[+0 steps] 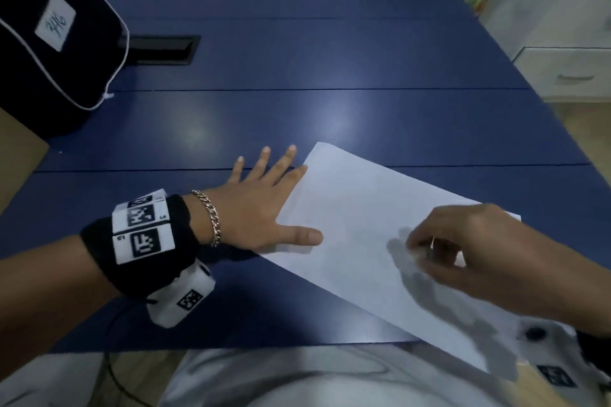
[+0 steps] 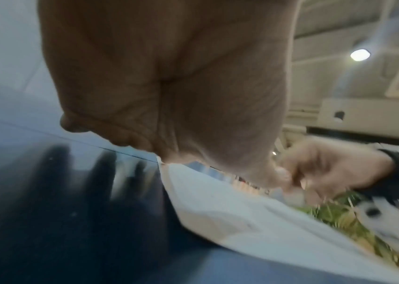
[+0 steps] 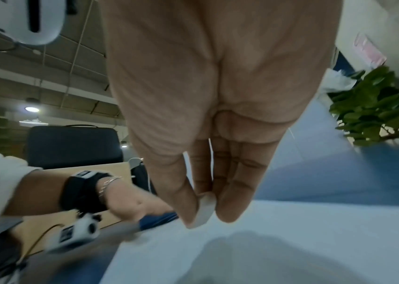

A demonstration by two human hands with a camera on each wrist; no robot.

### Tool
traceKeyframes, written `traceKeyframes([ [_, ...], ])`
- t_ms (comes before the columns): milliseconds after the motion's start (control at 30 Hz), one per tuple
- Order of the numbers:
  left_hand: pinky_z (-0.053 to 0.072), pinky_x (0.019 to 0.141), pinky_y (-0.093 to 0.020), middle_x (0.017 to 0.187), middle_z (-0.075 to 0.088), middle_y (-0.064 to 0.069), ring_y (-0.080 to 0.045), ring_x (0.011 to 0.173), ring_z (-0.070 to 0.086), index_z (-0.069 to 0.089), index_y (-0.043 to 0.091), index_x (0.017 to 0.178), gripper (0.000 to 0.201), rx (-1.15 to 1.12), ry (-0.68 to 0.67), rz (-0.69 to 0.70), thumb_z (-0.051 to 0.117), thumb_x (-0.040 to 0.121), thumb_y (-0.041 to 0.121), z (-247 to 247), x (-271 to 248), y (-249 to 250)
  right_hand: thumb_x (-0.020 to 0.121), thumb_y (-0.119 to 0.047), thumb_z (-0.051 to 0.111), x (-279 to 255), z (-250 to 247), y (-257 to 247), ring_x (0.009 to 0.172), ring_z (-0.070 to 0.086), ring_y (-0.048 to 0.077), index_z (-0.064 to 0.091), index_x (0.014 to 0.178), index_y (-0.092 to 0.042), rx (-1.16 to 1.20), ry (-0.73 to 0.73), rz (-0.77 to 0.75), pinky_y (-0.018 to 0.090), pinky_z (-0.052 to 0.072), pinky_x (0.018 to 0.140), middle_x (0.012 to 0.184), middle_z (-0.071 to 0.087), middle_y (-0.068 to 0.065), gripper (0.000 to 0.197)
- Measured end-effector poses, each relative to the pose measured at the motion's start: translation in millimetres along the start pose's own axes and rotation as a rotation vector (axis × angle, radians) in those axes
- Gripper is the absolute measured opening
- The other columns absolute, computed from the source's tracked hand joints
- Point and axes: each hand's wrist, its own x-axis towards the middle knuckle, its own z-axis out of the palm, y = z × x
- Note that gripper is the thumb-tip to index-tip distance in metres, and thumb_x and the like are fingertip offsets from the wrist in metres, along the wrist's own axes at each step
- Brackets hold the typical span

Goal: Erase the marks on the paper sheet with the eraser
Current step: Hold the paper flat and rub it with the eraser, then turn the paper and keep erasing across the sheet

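While L hand [image 1: 261, 208] lies flat w/ thumb on paper sheet [image 1: 363, 225], R hand [image 1: 469, 248] pinches eraser [image 3: 204, 210].

A white paper sheet [image 1: 380, 241] lies on the dark blue tabletop [image 1: 297, 59], the eraser [image 3: 204, 211] is white, and the far-left bag [image 1: 49, 43] is black with white piping.

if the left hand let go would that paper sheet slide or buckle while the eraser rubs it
Probably yes. The paper sheet is a single thin sheet lying on a glossy blue table, so it likely slides easily. Its near corner overhangs the table edge unsupported, so it may flex or crease there. The left hand lies flat on its edge while the right hand pinches the eraser.
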Motion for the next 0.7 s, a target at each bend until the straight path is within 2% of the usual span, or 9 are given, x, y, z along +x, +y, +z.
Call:
traceKeyframes([
  [67, -0.009, 0.13, -0.058, 0.173, -0.026, 0.01, -0.022, 0.159, -0.028, -0.016, 0.032, 0.167, 0.114, -0.059, 0.072, 0.088, 0.039, 0.086, 0.09, -9, 2, -3, 0.091, -0.032, 0.071, -10, 16, -2, 0.088, 0.065, 0.002, 0.069, 0.098, -0.039, 0.027, -0.025, 0.006, 0.017, 0.052, 0.07, 0.089, 0.061, -0.022, 0.01],
  [167, -0.007, 0.132, -0.05, 0.177, 0.012, 0.003, -0.016, 0.161, -0.019, -0.015, 0.031, 0.167, 0.09, -0.057, 0.097, 0.204, 0.048, 0.107, 0.052, -16, 6, -6, 0.092, -0.034, 0.066, -14, 31, 1, 0.083, 0.064, 0.004, 0.066, 0.096, -0.037, 0.037, -0.037, 0.007, 0.024, 0.055, 0.071, 0.09, 0.059, -0.02, 0.005],
  [233, -0.007, 0.132, -0.05, 0.177, 0.01, 0.007, -0.015, 0.162, -0.015, -0.012, 0.028, 0.168, 0.081, -0.011, 0.066, 0.218, 0.044, 0.11, 0.033, -16, 8, -8, 0.092, -0.035, 0.065, -15, 34, 4, 0.081, 0.064, 0.005, 0.065, 0.094, -0.037, 0.039, -0.041, 0.031, 0.025, 0.055, 0.071, 0.09, 0.059, -0.019, 0.002],
  [300, -0.006, 0.132, -0.048, 0.177, 0.012, 0.007, -0.013, 0.163, -0.01, -0.009, 0.029, 0.169, 0.076, -0.009, 0.069, 0.213, 0.04, 0.11, 0.025, -12, 7, -10, 0.092, -0.033, 0.068, -16, 30, 10, 0.081, 0.064, 0.004, 0.066, 0.093, -0.036, 0.03, -0.039, 0.06, 0.025, 0.055, 0.071, 0.089, 0.059, -0.019, 0.003],
  [367, -0.006, 0.132, -0.042, 0.176, 0.02, 0.005, -0.008, 0.162, -0.006, -0.006, 0.031, 0.169, 0.075, 0.008, 0.098, 0.21, 0.039, 0.11, 0.024, -7, 2, -14, 0.092, -0.031, 0.071, -17, 22, 15, 0.082, 0.063, 0.003, 0.069, 0.093, -0.035, 0.018, -0.029, 0.096, 0.022, 0.054, 0.071, 0.089, 0.06, -0.019, 0.004],
  [500, -0.005, 0.132, -0.037, 0.176, 0.013, 0.014, -0.001, 0.161, -0.003, 0.003, 0.031, 0.169, 0.072, 0.056, 0.145, 0.246, 0.043, 0.109, 0.026, 4, -14, -18, 0.092, -0.031, 0.07, -15, 11, 27, 0.08, 0.062, -0.001, 0.07, 0.093, -0.035, -0.031, -0.004, 0.143, 0.025, 0.055, 0.071, 0.088, 0.062, -0.019, 0.004],
  [567, -0.006, 0.132, -0.033, 0.175, 0.013, 0.018, 0.0, 0.161, 0.002, 0.009, 0.032, 0.169, 0.068, 0.071, 0.171, 0.279, 0.038, 0.107, 0.033, 14, -23, -19, 0.09, -0.029, 0.072, -11, 7, 33, 0.078, 0.062, -0.001, 0.071, 0.093, -0.034, -0.038, 0.017, 0.171, 0.028, 0.057, 0.071, 0.087, 0.062, -0.019, 0.006],
  [633, -0.001, 0.131, -0.032, 0.173, 0.02, 0.017, -0.001, 0.16, 0.012, 0.019, 0.031, 0.168, 0.068, 0.092, 0.216, 0.307, 0.026, 0.102, 0.044, 24, -29, -18, 0.089, -0.026, 0.073, -6, 4, 37, 0.078, 0.063, 0.0, 0.072, 0.094, -0.034, -0.034, 0.03, 0.194, 0.032, 0.058, 0.073, 0.088, 0.063, -0.019, 0.009],
  [700, 0.016, 0.13, -0.031, 0.166, 0.04, 0.008, -0.009, 0.152, 0.036, 0.038, 0.026, 0.164, 0.068, 0.104, 0.296, 0.342, 0.029, 0.1, 0.046, 32, -35, -15, 0.09, -0.024, 0.072, 0, 1, 41, 0.08, 0.063, 0.002, 0.074, 0.098, -0.029, -0.038, 0.053, 0.204, 0.033, 0.059, 0.075, 0.091, 0.064, -0.017, 0.01],
])
